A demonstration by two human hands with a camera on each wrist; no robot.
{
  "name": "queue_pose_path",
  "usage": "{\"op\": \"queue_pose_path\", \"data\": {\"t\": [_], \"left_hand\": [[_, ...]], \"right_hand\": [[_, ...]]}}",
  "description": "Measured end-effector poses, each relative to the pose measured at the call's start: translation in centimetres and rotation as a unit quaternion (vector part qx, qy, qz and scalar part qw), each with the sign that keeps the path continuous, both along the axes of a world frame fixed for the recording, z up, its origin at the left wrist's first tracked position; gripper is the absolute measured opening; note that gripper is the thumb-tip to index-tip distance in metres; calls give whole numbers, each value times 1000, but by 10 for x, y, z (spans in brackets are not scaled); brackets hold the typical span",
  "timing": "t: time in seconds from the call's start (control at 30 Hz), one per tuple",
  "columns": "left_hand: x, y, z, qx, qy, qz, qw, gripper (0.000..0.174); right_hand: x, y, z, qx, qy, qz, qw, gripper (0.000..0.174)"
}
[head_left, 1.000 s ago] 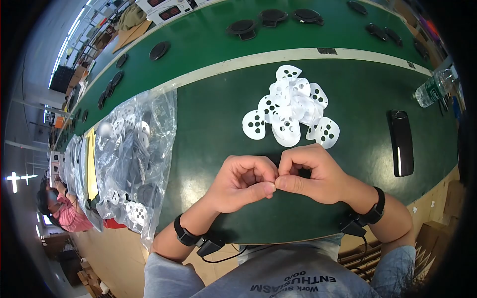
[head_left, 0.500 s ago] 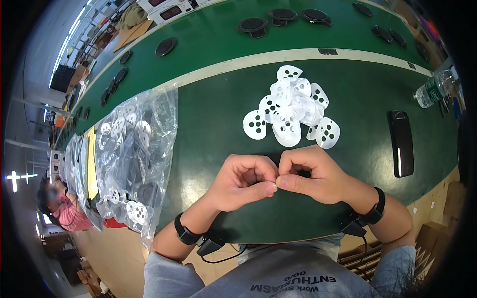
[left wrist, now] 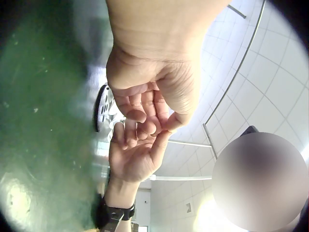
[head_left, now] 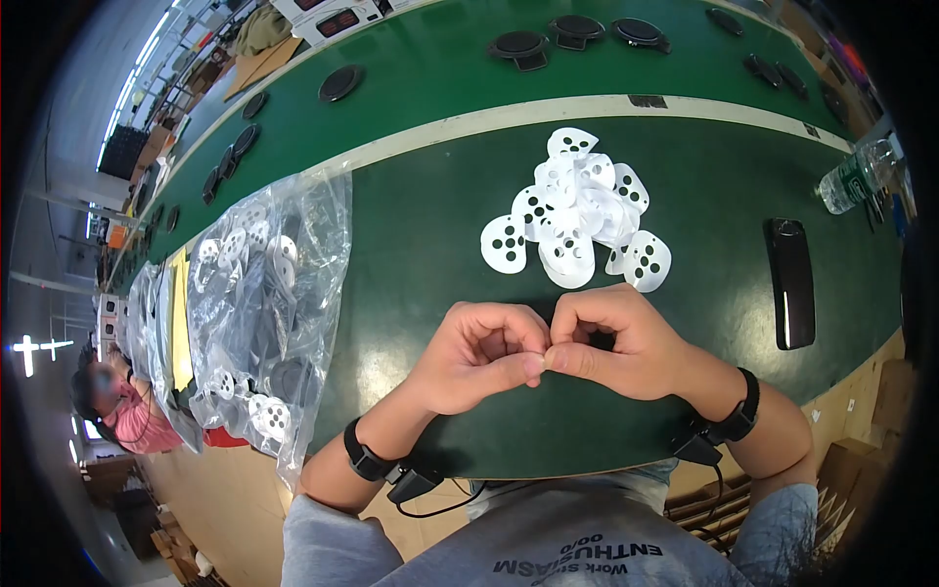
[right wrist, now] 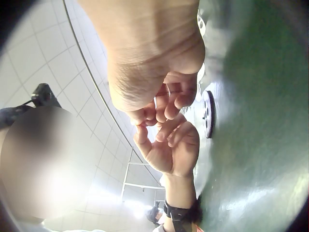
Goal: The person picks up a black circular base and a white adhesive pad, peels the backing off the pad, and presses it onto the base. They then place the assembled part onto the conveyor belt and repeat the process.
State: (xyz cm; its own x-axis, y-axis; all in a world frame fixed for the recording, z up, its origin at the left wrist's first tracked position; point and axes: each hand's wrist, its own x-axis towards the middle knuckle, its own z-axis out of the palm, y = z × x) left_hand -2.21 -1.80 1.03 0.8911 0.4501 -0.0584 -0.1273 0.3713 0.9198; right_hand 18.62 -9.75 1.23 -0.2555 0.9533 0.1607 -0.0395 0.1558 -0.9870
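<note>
Nearest me is my shirt (head_left: 577, 558), at six o'clock, its upside-down print giving "ENTHUSIASM" and "Work"; the rest I can't make out. Ahead, my left hand (head_left: 468, 364) and right hand (head_left: 636, 338) meet at their tips, each thumb bent toward its forefinger. Whether anything is pinched between those tips I cannot tell. For work this fine, I judge it best to keep the touch light, wrists steady, and use the tips alone, so that anything thin would not crease.

Beyond, at twelve o'clock, the holed white discs (head_left: 592, 210) lie in a loose, overlapping pile, apart from my hands. A clear bag (head_left: 328, 225) with more discs sits between nine and ten. A black slab (head_left: 794, 284) lies between two and three; the bottle (head_left: 853, 181) at two has a green label, too small to read. Farthest, towards eleven, are printed boxes (head_left: 337, 22), illegible.
</note>
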Motion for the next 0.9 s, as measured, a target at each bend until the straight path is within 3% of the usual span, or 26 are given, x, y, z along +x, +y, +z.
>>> {"op": "queue_pose_path", "data": {"t": [0.4, 0.9], "left_hand": [[0, -1, 0, -16, -3, -1, 1000, 9], [-1, 1, 1, -8, 11, 0, 1000, 9]], "right_hand": [[-1, -2, 0, -75, 63, 19, 995, 22], [-1, -1, 3, -57, 28, 22, 998, 22]]}}
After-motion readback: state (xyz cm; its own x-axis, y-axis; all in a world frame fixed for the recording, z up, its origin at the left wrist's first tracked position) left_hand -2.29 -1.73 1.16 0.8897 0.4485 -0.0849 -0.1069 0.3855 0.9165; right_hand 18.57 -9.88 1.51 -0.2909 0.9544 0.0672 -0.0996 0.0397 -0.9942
